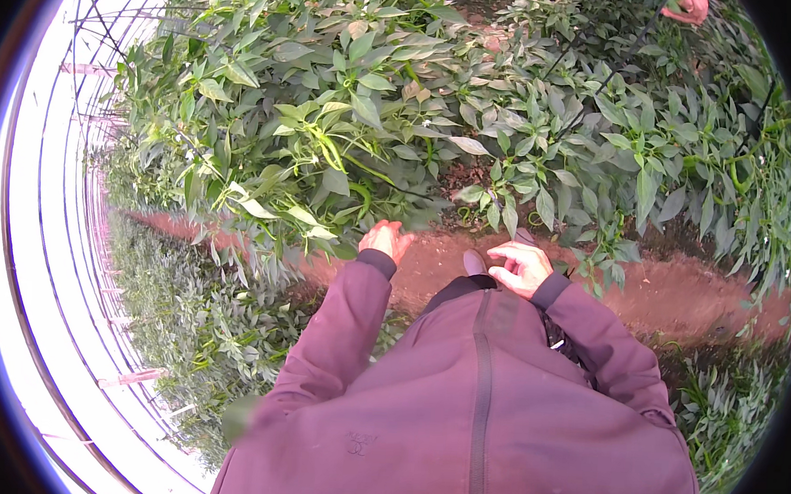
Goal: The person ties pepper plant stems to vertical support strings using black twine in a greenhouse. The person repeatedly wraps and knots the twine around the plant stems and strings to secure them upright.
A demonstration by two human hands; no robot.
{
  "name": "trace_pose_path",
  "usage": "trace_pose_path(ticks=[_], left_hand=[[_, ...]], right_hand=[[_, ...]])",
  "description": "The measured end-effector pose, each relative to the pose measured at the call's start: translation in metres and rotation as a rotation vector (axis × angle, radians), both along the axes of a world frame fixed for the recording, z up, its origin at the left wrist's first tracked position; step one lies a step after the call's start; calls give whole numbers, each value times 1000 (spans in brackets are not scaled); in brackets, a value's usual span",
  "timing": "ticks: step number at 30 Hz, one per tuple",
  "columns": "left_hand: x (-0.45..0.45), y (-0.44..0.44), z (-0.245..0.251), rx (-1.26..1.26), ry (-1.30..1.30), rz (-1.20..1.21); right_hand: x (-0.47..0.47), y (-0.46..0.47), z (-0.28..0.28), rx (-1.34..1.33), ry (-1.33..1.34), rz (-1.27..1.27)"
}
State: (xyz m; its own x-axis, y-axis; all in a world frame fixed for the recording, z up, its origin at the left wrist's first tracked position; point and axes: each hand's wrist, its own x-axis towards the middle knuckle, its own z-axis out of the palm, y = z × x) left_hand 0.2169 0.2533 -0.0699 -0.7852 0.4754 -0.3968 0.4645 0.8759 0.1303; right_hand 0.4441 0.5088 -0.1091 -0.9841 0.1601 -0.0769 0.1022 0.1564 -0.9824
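Observation:
Leafy pepper plants (375, 113) with long thin green peppers (329, 153) grow in a row before me. My left hand (385, 240) is at the lower edge of the foliage, close below a curved green pepper (362, 196); whether its fingers touch a leaf or hold anything is hard to tell. Over the soil path, my right hand (520, 266) hangs in front of my jacket with fingers bent and apart, and no object shows in it. A few green peppers (535, 218) are low down among the leaves beyond it.
Another person's hand (688, 8) shows at the top right among the plants. Dark strings (608, 77) slant through the foliage. A reddish soil path (434, 265) runs across under me, with a second plant row (213, 332) behind. Greenhouse framing (45, 232) curves along the left.

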Motion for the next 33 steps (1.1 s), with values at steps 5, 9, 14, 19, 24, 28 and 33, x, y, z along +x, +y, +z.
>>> trace_pose_path(ticks=[5, 9, 14, 19, 24, 28, 33], left_hand=[[13, 4, 8, 70, -4, 61], [18, -12, 23, -78, 22, 112], [18, -42, 38, -198, 9, 166], [23, -39, 30, -87, -65, 270], [25, -42, 11, 180, 123, 258], [-5, -74, -8, 608, 167, 761], [-46, -131, -32, 1469, -3, 855]], right_hand=[[-2, 2, 0, 46, 27, -7], [-7, 5, -2, 70, 5, -1], [-10, 6, -10, 0, -57, -5], [-14, 5, -24, -72, -215, -87], [-17, 9, -38, -116, -264, -115], [-16, 10, -46, -144, -249, -117], [-20, 13, -43, -89, -285, -66]])
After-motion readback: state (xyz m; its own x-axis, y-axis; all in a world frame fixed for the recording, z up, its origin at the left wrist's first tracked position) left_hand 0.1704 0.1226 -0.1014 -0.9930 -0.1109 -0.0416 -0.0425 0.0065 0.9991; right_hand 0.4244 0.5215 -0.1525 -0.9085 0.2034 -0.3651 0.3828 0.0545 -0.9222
